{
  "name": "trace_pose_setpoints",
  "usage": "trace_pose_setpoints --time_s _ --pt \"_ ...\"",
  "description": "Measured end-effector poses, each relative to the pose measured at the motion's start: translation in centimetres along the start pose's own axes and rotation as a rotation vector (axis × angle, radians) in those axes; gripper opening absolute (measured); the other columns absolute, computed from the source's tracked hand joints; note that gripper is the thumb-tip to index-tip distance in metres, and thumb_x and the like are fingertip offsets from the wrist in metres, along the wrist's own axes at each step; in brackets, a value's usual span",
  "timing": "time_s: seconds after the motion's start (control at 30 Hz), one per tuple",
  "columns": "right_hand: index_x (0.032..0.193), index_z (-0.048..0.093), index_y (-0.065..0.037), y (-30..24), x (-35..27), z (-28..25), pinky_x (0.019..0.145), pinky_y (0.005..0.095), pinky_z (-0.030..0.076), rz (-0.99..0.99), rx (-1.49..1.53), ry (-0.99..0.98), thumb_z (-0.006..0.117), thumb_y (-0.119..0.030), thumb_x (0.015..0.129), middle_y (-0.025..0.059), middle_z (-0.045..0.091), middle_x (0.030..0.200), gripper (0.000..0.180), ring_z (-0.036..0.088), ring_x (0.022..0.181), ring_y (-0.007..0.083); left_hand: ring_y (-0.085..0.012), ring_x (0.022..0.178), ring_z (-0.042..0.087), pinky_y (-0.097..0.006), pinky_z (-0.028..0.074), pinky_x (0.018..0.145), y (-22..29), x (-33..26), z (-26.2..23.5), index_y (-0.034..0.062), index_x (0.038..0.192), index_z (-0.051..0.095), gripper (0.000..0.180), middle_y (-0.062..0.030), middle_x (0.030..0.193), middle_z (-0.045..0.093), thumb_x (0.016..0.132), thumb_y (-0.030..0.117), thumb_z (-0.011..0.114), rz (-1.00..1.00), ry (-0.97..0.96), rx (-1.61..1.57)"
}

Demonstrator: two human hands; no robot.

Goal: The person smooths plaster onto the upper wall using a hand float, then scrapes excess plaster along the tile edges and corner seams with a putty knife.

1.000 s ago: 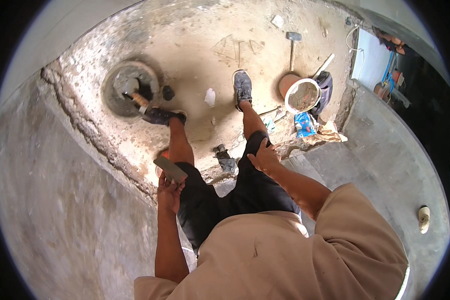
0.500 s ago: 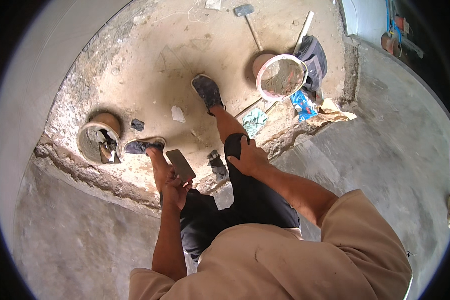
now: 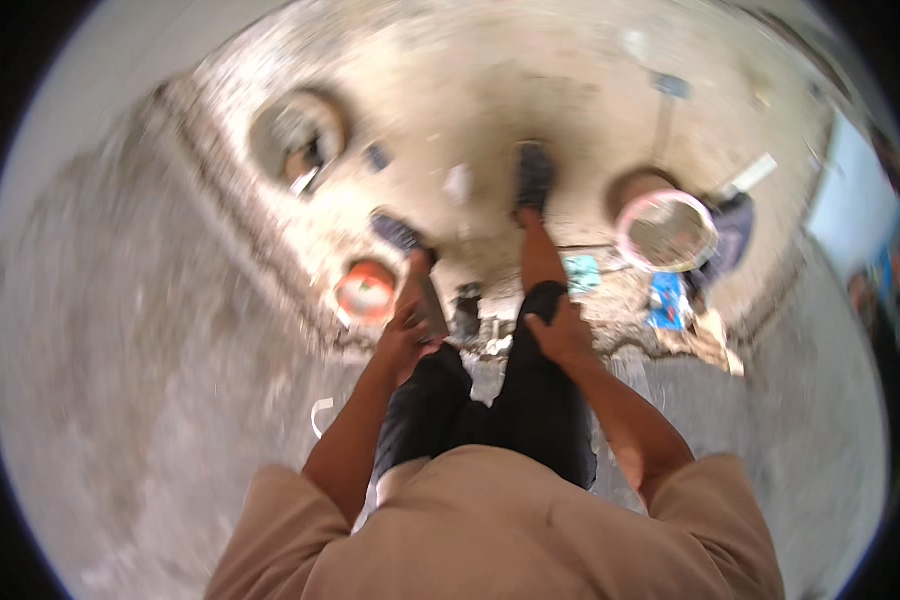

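Note:
My left hand (image 3: 402,338), beside my left knee, is closed around a flat rectangular trowel (image 3: 434,312), whose grey blade stands out past the fingers. Motion blur softens its edges, and the grip is mostly hidden. On my right knee rests my right hand (image 3: 566,332), thumb and fingers spread over the black trouser leg with nothing in it. An orange-red round container (image 3: 367,292) with a pale inside stands just left of my left shin. Between my legs lies a small dark object (image 3: 467,310), too blurred to name.
A bucket of grey mix (image 3: 623,232) stands at right, near a hammer (image 3: 666,125), a greenish cloth (image 3: 582,273) and a blue packet (image 3: 667,302). Another bucket (image 3: 338,125) with tools inside is at far left. A broken slab edge (image 3: 225,235) borders the sunken floor.
The view has turned and shifted, blurring the scene. My left hand and the trowel have come closer to my left knee. The orange-red container now shows; my right hand stays on the knee.

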State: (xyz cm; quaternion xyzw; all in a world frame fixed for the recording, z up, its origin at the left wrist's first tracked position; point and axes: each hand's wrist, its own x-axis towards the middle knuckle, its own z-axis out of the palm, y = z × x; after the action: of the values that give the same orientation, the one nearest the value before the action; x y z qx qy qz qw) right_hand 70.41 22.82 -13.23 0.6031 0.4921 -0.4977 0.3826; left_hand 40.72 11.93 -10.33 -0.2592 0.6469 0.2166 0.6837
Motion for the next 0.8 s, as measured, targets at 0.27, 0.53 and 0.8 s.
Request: trace_pose_setpoints --time_s 0.27,0.53,0.8 --pt "0.149 0.043 0.006 -3.4 0.3 2.0 0.106 0.0546 0.047 -0.028 -0.289 -0.016 0.065 -0.061 0.089 0.0354 0.054 0.137 0.093 0.057 0.126 0.0514 -0.0209 0.093 0.07 -0.035 0.058 0.078 -8.9 0.0 -10.1 0.0122 0.154 0.04 0.057 -0.0095 0.115 0.07 0.101 0.007 0.061 0.022 -0.119 -0.377" --pt "0.105 0.071 0.009 -14.3 2.5 5.2 0.092 0.0525 0.054 -0.205 -0.978 -0.153 0.066 -0.043 0.092 0.0324 0.072 0.099 0.054 0.07 0.102 0.0477 -0.0275 0.1 0.07 -0.042 0.058 0.08 -17.1 -1.5 -17.1 0.0128 0.146 0.048 0.055 -0.0115 0.126 0.066 0.093 0.005 0.062 0.172 -0.279 -1.087" --pt "0.112 0.068 -0.008 -31.8 11.4 31.6 0.094 0.049 0.053 -0.883 -1.066 -0.205 0.059 -0.008 0.087 0.0199 0.065 0.113 0.027 0.064 0.109 0.0415 -0.0282 0.099 0.065 -0.043 0.052 0.079 -25.3 0.2 -20.2 0.0068 0.136 0.056 0.055 -0.0127 0.118 0.066 0.091 0.035 0.065 0.238 -0.433 -1.674"
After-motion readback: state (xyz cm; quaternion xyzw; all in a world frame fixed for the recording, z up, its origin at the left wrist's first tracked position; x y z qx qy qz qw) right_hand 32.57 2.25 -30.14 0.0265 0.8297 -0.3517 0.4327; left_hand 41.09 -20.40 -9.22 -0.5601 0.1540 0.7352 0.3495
